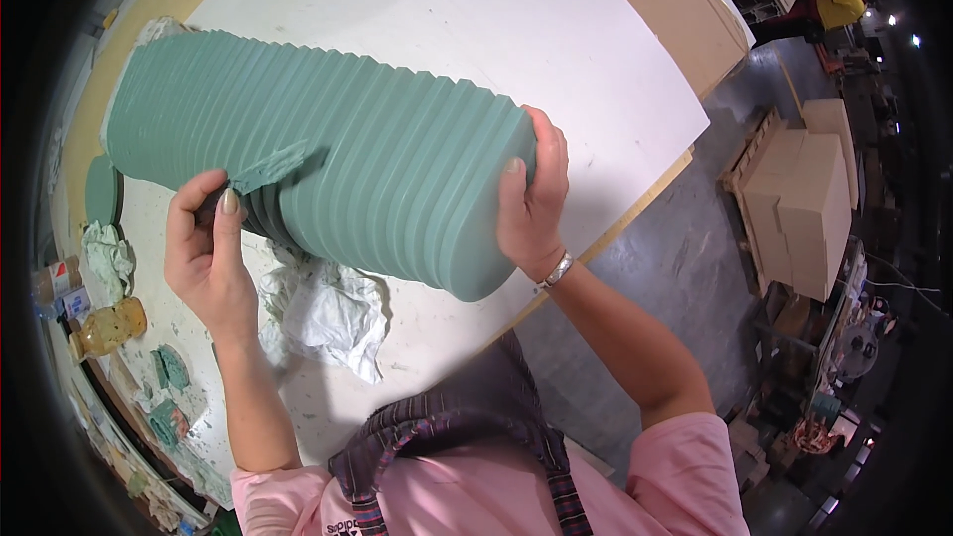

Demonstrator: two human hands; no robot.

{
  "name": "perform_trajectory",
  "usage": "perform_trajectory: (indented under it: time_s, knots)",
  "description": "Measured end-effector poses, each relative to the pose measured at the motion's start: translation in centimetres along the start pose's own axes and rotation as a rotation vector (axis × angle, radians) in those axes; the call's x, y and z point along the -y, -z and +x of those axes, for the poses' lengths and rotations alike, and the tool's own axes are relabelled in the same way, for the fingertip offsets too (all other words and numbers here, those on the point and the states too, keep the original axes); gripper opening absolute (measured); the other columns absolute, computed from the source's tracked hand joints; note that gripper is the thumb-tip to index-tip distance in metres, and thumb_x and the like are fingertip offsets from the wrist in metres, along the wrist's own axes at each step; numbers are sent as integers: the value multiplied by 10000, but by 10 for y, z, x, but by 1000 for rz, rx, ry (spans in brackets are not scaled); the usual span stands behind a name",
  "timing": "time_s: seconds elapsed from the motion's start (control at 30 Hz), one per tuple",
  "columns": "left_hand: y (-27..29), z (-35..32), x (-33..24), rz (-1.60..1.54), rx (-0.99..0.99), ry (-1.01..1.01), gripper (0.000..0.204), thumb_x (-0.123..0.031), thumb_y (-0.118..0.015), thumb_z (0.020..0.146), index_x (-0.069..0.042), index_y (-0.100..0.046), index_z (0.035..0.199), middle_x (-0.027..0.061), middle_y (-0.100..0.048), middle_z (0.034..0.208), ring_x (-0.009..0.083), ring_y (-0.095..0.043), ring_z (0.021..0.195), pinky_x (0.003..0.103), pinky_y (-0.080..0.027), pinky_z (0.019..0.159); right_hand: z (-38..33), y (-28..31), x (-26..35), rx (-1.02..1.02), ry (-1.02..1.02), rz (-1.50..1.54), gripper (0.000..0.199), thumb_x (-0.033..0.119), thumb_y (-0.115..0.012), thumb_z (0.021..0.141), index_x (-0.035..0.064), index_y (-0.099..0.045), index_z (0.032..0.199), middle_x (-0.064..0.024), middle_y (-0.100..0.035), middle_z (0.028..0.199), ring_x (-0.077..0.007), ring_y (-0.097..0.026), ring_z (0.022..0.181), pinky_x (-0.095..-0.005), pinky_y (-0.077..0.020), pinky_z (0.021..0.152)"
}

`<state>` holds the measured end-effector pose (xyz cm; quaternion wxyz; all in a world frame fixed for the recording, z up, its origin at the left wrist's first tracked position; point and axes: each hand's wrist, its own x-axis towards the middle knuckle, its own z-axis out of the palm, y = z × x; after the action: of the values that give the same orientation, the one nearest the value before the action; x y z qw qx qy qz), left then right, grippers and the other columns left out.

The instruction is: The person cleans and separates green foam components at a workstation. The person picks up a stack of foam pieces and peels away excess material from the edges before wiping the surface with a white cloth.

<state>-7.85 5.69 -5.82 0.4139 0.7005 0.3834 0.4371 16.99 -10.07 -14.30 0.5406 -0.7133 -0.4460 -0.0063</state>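
A long row of green rounded plates [397, 169] stands on edge, pressed side by side, across the white tabletop [596, 89]. My left hand [210, 248] pinches a ragged, green-smeared strip [270, 167] between thumb and fingers, in front of the row's near side. Whether that strip is a brush or a scrap of cloth I cannot tell. At the row's right end my right hand [534, 194] grips the end plate [486, 228], thumb on its outer face and fingers around its far edge. Crumpled white cloth [333, 318] lies below the row.
Another green plate [102, 191] and a stained rag [109, 258] are at the left. Below them lie a jar of yellowish liquid [111, 328] and green sponge-like pieces [171, 367]. Cardboard boxes [794, 208] stand on a pallet at right. A person [839, 2] works farther back.
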Motion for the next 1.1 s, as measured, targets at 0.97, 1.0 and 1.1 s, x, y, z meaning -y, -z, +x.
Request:
perform_trajectory:
  time_s: [0.97, 1.0, 1.1]
  knots:
    - [26, -91, 5, -144, -78, 310, 126, -15, -559, 964, 0, -532, 1085, 29, -545, 933, 106, -525, 830, 242, -430, 790, 2, -2, 6, -17, -23, -15, 465, 133, -465, 878, -59, -450, 1302, -204, -552, 1120, -356, -530, 999, -456, -414, 912]
    - [21, -91, 3, -136, -52, 301, 119, -16, -557, 966, -4, -533, 1082, 25, -544, 929, 102, -527, 824, 237, -433, 781, 2, -2, 6, -17, -31, -14, 465, 138, -461, 881, -61, -450, 1302, -204, -551, 1117, -357, -528, 1000, -457, -413, 913]
    - [7, -85, 1, -98, -41, 242, 107, -20, -553, 972, -10, -532, 1077, 19, -545, 929, 90, -532, 817, 225, -440, 760, 1, -3, 5, -20, -34, -18, 465, 142, -456, 886, -65, -450, 1302, -202, -551, 1111, -357, -525, 1005, -457, -410, 915]
